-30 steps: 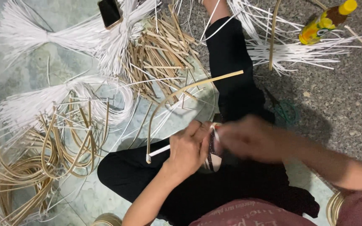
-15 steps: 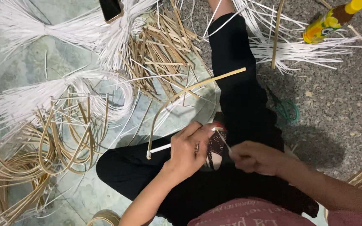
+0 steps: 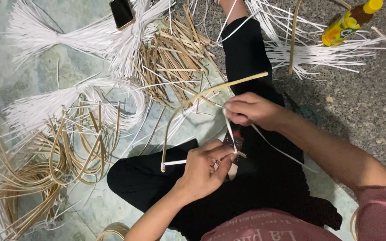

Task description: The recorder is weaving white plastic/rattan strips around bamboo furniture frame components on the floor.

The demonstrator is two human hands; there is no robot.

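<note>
Two hands are at work, the left hand (image 3: 204,167) and the right hand (image 3: 246,109), with one bent bamboo strip (image 3: 188,105) and one white plastic strip (image 3: 229,129) between them. On the floor lie one yellow bottle (image 3: 351,22) with a yellow cap and one dark phone (image 3: 121,12). There are about three fanned bundles of white strips (image 3: 63,38), one loose heap of short straight tan strips (image 3: 175,53), and one tangle of bent tan strips (image 3: 45,165), too many to count singly.
</note>
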